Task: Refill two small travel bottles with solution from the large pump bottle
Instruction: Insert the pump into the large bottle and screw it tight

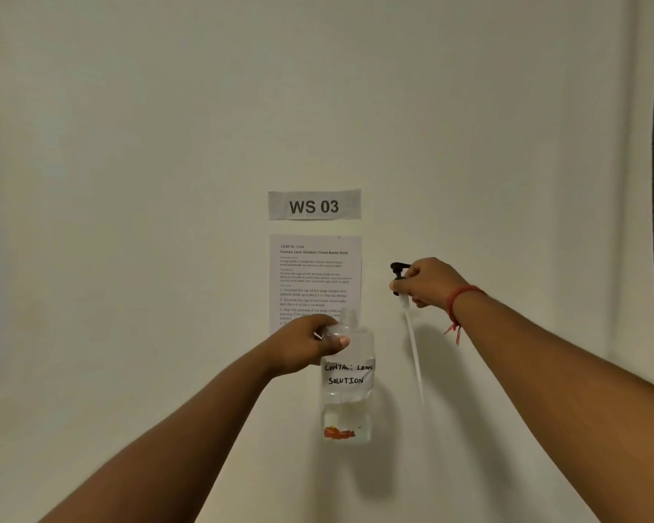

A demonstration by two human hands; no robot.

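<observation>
My left hand point(306, 345) is gripping the uncapped pump bottle point(347, 383); my right hand point(429, 283) is gripping the removed pump point(403, 285), at centre frame. Tilting the bottle risks spillage.

Both forearms are bare, with no sleeves in view. The left hand point(303, 343) wears nothing. The right hand point(429, 283) has a thin red thread point(459, 298) tied round the wrist, its loose ends hanging below.

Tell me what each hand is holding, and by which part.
The left hand grips the large clear bottle at its shoulder, just below the open neck. The right hand holds the removed pump by its black head, tube hanging down.
</observation>
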